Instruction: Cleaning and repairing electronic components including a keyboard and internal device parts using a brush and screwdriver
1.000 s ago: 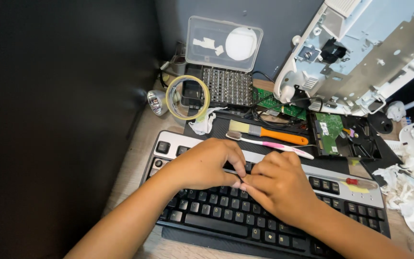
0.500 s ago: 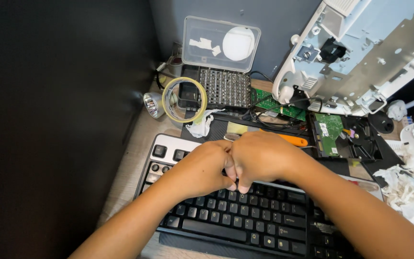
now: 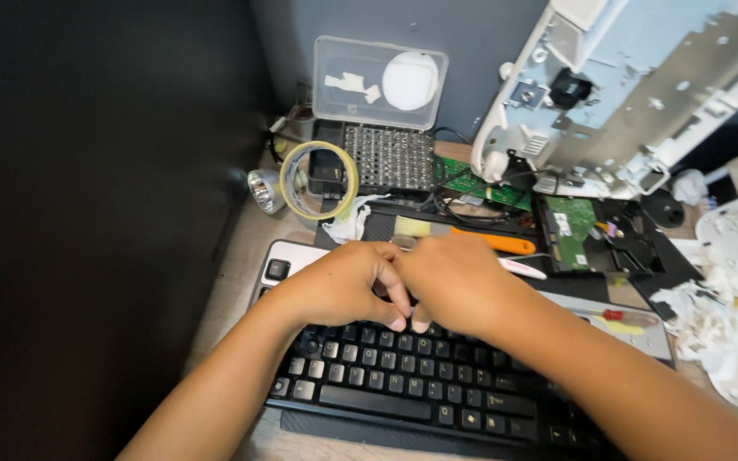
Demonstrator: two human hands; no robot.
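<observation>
Right now both hands meet over the upper rows of a black computer keyboard with a silver-grey frame [image 3: 403, 384]. The left hand [image 3: 339, 286] is curled, its fingertips [image 3: 398, 322] pressed down onto the keys, and the right hand [image 3: 454, 282] lies against it, fingers bent downward; whether either pinches anything small between them I cannot tell. The keyboard lies on the desk directly in front of the person. Just behind the hands rests an orange-handled brush [image 3: 493, 244] beside a white-and-pink toothbrush [image 3: 523, 269]. Further back stand a roll of clear yellowish tape [image 3: 288, 183], a small silver torch [image 3: 264, 189], a clear-lidded screwdriver bit case [image 3: 382, 119], green circuit boards [image 3: 578, 222] and a white plastic-and-metal device chassis [image 3: 642, 94].
</observation>
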